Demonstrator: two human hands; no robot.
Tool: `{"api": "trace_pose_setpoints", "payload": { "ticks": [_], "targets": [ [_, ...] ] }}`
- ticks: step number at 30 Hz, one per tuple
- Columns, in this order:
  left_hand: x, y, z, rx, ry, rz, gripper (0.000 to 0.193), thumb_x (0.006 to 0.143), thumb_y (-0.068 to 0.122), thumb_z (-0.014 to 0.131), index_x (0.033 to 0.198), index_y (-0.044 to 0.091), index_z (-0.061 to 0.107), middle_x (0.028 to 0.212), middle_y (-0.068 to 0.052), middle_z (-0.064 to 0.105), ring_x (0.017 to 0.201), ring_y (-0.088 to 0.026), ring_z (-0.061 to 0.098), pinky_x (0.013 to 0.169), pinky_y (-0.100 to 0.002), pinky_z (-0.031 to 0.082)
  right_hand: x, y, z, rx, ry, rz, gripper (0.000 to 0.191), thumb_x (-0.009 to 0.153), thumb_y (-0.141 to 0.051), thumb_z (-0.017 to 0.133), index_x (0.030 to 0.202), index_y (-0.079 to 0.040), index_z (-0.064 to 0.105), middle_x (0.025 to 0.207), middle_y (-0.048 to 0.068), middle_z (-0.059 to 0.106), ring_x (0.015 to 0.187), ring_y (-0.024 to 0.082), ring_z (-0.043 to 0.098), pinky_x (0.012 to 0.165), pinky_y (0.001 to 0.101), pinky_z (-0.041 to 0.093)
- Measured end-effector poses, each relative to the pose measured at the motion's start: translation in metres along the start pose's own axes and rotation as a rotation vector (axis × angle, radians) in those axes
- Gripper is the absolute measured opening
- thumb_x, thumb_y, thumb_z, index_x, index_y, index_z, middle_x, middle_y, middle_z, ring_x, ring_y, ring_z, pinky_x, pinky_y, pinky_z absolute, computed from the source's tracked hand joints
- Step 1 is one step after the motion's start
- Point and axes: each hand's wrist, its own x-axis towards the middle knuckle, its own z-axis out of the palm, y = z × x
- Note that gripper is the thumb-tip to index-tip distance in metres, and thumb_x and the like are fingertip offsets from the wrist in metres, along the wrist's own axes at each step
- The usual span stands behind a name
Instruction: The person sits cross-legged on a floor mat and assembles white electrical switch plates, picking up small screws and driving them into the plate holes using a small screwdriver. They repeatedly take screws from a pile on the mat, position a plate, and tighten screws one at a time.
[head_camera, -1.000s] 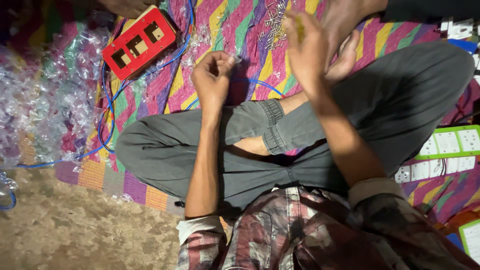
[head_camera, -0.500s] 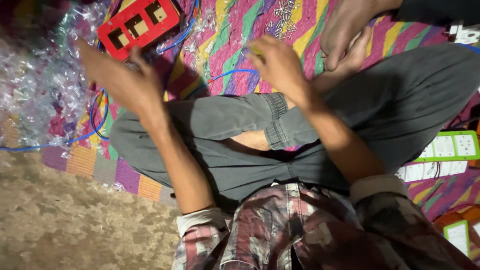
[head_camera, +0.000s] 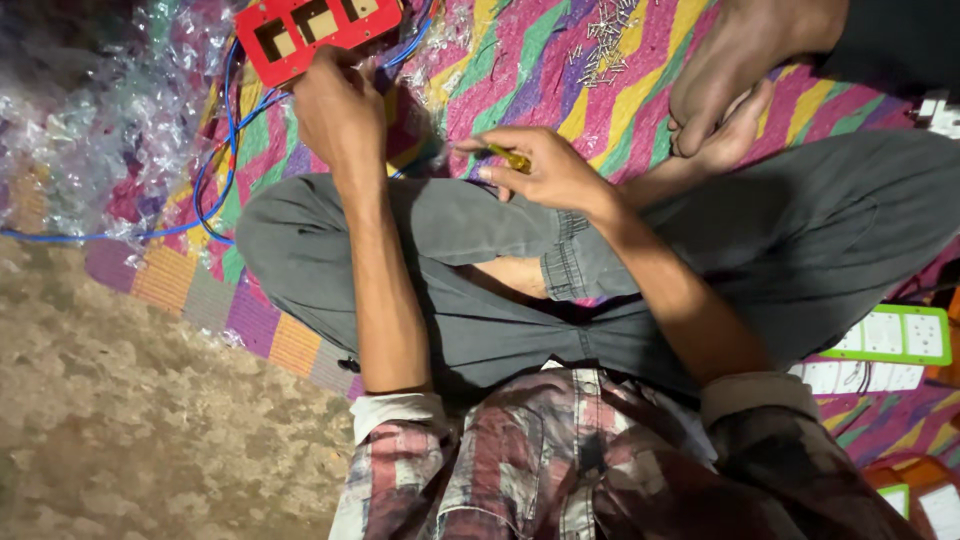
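Observation:
I sit cross-legged in grey trousers on a striped, many-coloured mat (head_camera: 520, 60). My left hand (head_camera: 338, 110) reaches forward and its fingers touch the near edge of a red switch-board box (head_camera: 315, 30) with rectangular cut-outs and blue wires (head_camera: 215, 160) running from it. My right hand (head_camera: 535, 165) hovers over my knee and grips a small yellow-handled screwdriver (head_camera: 508, 157), tip pointing left. A pile of small metal screws (head_camera: 600, 40) lies on the mat beyond the right hand.
Crumpled clear plastic wrapping (head_camera: 90, 110) is heaped at the left. Another person's bare foot (head_camera: 725, 85) rests on the mat at the upper right. White switch plates in green and orange frames (head_camera: 890, 340) lie at the right. Bare rough floor (head_camera: 120, 420) spreads at the lower left.
My left hand swung from over my knee out to the left, then forward onto the red box. My right hand came down and left toward my knee with the screwdriver.

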Motion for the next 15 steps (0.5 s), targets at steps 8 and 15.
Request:
{"api": "trace_pose_setpoints", "payload": {
  "ticks": [8,15],
  "targets": [
    [0.0,-0.005,0.018,0.015,-0.195,0.127,0.022,0.078,0.024,0.085,0.091,0.009,0.075,0.086,-0.015,0.075,0.082,-0.039,0.071,0.07,-0.05,0.053,-0.001,0.002,-0.006,-0.038,0.339,-0.027,0.015,0.106,-0.007,0.062,0.117,0.0,0.07,0.101,0.005,0.077,0.059,0.006,0.058,0.052,0.0234,0.046],
    [-0.003,-0.003,0.073,0.038,-0.234,0.515,0.017,0.077,0.016,0.082,0.085,0.003,0.075,0.089,-0.02,0.071,0.083,-0.042,0.069,0.067,-0.052,0.053,-0.018,-0.017,-0.022,-0.088,0.369,-0.099,0.018,0.11,-0.008,0.061,0.122,0.0,0.07,0.102,0.007,0.077,0.077,0.004,0.062,0.064,0.0228,0.05]
  ]
}}
